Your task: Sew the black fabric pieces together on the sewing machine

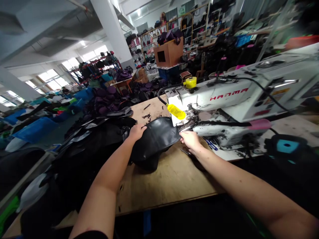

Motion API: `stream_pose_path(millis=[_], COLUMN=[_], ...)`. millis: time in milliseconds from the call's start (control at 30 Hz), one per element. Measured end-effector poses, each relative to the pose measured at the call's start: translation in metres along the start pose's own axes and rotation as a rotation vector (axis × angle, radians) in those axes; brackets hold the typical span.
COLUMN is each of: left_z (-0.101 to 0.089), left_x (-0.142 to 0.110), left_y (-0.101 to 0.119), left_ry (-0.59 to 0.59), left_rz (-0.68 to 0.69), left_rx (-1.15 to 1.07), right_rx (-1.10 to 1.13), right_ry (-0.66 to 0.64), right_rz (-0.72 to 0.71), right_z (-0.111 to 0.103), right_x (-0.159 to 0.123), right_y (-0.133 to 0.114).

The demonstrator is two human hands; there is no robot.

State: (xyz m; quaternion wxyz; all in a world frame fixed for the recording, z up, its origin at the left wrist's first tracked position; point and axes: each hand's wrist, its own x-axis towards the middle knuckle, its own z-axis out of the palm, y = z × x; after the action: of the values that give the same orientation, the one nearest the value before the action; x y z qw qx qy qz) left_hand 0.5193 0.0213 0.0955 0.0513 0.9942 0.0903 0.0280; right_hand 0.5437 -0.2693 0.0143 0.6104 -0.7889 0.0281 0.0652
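Note:
A shiny black piece of leather-like material (pixel 159 134) lies on the wooden table, its right edge at the needle area of a white sewing machine (pixel 224 96). My left hand (pixel 137 132) grips its far left edge, thumb and fingers closed on it. Close to the presser foot, my right hand (pixel 189 139) pinches the right edge of the same piece. The material bulges upward, and a fold of it hangs toward me. Under the machine's arm, by my right wrist, blue-handled scissors (pixel 211 144) are partly visible.
A yellow lamp (pixel 176 112) is fixed to the machine head. Piled black fabric (pixel 92 142) covers the table's left side. Dark scraps (pixel 147 117) lie behind the piece on the bare wooden tabletop (pixel 159 186). A cardboard box (pixel 169 53) stands farther back, near another person.

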Motion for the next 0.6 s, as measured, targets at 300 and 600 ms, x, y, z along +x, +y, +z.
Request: stream_pose_path(millis=[300,600], left_z=[0.002,0.013], left_x=[-0.044,-0.092], left_y=[-0.013,-0.020], left_ry=[0.178,0.124], left_rz=[-0.037,-0.172], left_rx=[0.175,0.195], right_rx=[-0.408,-0.869], right_ry=[-0.219,-0.410], right_rz=[-0.178,-0.206], right_z=[-0.050,-0.094], right_x=[-0.018,-0.046], right_y=[0.039,0.114])
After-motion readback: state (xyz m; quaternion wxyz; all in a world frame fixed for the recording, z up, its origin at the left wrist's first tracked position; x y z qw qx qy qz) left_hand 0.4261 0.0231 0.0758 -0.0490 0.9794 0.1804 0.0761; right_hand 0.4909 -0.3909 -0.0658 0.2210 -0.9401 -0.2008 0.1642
